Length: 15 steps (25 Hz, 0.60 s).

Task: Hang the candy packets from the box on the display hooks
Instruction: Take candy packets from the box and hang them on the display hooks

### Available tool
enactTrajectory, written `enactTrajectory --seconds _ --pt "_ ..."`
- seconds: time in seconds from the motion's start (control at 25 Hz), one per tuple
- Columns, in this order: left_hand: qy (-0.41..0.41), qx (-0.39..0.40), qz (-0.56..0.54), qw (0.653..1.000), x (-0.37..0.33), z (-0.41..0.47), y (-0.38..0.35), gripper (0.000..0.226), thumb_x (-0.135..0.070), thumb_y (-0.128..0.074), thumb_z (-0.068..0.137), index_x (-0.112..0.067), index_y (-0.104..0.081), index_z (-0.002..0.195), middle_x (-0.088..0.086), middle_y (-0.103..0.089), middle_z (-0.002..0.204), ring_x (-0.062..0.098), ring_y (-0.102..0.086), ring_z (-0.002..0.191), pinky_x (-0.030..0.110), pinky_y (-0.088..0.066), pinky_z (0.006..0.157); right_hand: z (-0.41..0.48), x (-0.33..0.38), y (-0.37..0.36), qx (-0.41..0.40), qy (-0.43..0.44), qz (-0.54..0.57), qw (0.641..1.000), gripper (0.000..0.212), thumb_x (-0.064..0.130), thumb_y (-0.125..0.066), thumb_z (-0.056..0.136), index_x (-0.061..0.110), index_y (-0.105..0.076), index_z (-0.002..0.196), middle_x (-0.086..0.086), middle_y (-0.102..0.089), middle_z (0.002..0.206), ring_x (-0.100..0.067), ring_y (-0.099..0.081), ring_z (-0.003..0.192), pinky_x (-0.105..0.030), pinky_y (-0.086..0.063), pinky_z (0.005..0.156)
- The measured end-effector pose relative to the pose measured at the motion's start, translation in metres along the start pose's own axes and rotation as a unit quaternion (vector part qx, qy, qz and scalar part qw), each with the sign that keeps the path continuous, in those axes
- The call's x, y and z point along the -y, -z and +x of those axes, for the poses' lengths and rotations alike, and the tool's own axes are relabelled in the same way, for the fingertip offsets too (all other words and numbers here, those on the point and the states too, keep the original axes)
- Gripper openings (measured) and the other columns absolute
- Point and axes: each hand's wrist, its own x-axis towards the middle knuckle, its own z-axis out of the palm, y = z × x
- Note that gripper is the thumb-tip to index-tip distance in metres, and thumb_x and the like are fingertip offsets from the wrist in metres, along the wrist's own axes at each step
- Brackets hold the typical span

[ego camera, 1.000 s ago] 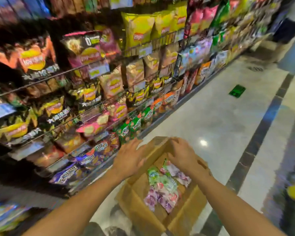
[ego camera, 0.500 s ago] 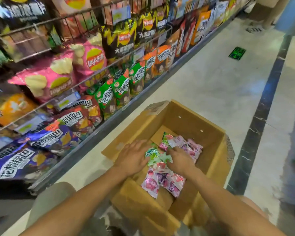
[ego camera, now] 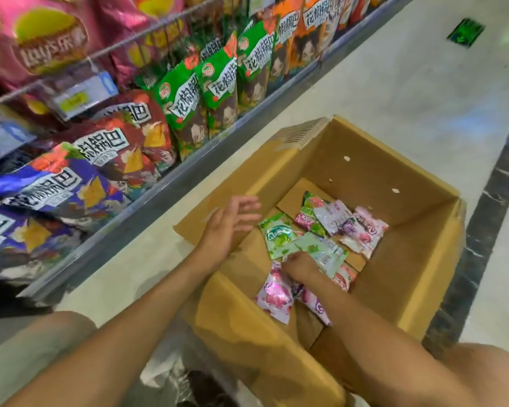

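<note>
Candy packets [ego camera: 278, 237] being kept in cardboard box [ego camera: 365, 171] on floor [ego camera: 394, 83] beside snack shelf [ego camera: 159, 195]. Pale green packet [ego camera: 328, 254] being gripped by curled right hand [ego camera: 301, 265]. Left hand [ego camera: 229, 227] being held open, spread over box's left flap.

The open brown box [ego camera: 365, 171] is matt corrugated cardboard. The small green and pink candy packets [ego camera: 279, 237] inside are glossy, crinkled plastic film. The pale floor [ego camera: 394, 92] is polished, reflective stone. The shelf edge [ego camera: 165, 186] is dull grey metal.
</note>
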Motion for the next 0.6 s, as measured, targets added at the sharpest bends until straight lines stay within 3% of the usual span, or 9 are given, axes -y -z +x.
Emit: enactTrajectory --seconds 0.08,0.16,0.28,0.36,0.44,0.6 --pt "0.046 -0.02 -0.102 0.994 -0.007 0.003 0.005 0.066 -0.058 -0.014 0.108 -0.018 -0.061 0.131 0.009 -0.071 0.131 0.028 -0.071 0.116 0.042 -0.057 0.098 0.024 0.0 -0.021 0.015 -0.115 0.2 0.973 0.022 0.011 -0.067 0.094 0.012 -0.056 0.075 -0.009 -0.062 0.068 -0.021 -0.056 0.059 -0.031 -0.047 0.059" --pt "0.083 -0.044 -0.174 0.98 -0.014 0.003 0.009 0.077 -0.06 -0.008 0.108 -0.009 -0.057 0.139 0.017 -0.069 0.134 0.035 -0.069 0.12 0.047 -0.055 0.101 0.051 -0.008 -0.04 0.036 -0.177 0.368 0.912 0.016 0.015 -0.067 0.096 0.01 -0.057 0.085 -0.012 -0.065 0.07 -0.022 -0.06 0.052 -0.029 -0.051 0.051" --pt "0.095 -0.048 -0.212 0.971 -0.018 0.0 0.01 0.084 -0.066 -0.008 0.105 -0.009 -0.056 0.143 0.016 -0.069 0.134 0.033 -0.068 0.122 0.05 -0.052 0.106 0.077 -0.018 -0.052 0.037 -0.228 0.474 0.849 0.026 0.026 -0.069 0.098 0.013 -0.058 0.079 -0.006 -0.061 0.061 -0.016 -0.057 0.044 -0.028 -0.054 0.051" --pt "0.093 -0.043 -0.212 0.972 -0.018 -0.001 0.01 0.084 -0.068 -0.008 0.104 -0.012 -0.057 0.142 0.013 -0.07 0.134 0.03 -0.068 0.123 0.05 -0.051 0.107 0.077 -0.015 -0.048 0.035 -0.237 0.474 0.847 0.022 0.02 -0.068 0.097 0.007 -0.061 0.082 -0.008 -0.058 0.055 -0.019 -0.052 0.04 -0.035 -0.06 0.068" --pt "0.091 -0.037 -0.196 0.976 -0.019 0.0 0.009 0.083 -0.069 -0.008 0.103 -0.015 -0.057 0.142 0.01 -0.07 0.134 0.027 -0.068 0.124 0.051 -0.05 0.108 0.071 -0.005 -0.038 0.001 -0.201 0.436 0.877 0.015 0.012 -0.061 0.097 0.002 -0.059 0.085 -0.012 -0.052 0.054 -0.023 -0.05 0.041 -0.048 -0.061 0.077" --pt "0.087 -0.015 -0.179 0.98 -0.021 0.004 0.004 0.08 -0.069 -0.01 0.104 -0.018 -0.059 0.141 0.005 -0.071 0.133 0.022 -0.067 0.125 0.049 -0.05 0.108 0.044 0.019 0.004 -0.083 -0.081 0.39 0.914 0.012 0.021 -0.063 0.087 0.013 -0.056 0.082 -0.013 -0.058 0.077 -0.025 -0.055 0.066 -0.04 -0.048 0.067"
